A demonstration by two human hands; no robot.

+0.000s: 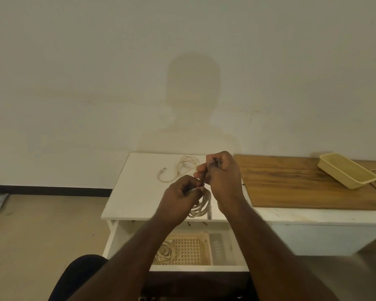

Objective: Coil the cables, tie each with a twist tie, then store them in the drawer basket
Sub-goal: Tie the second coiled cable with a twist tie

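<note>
left hand point(180, 197) grips the coiled cable point(201, 206); right hand point(220, 172) pinches the twist tie point(204, 178). a slack grip could let the loops spring apart.

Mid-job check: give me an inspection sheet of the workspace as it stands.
Surface: white cabinet top, wooden board to its right.
Job's things: coiled cable hanging from the hands; dark twist tie between them; open drawer below with lattice basket holding one coiled cable.
Clutter: yellow tray on the board; grey power strip beside the basket.
Hands: left hand grips the coil; right hand pinches the tie.
Cables: loose cable uncoiled on top.
Surroundings: bare wall, floor.
</note>
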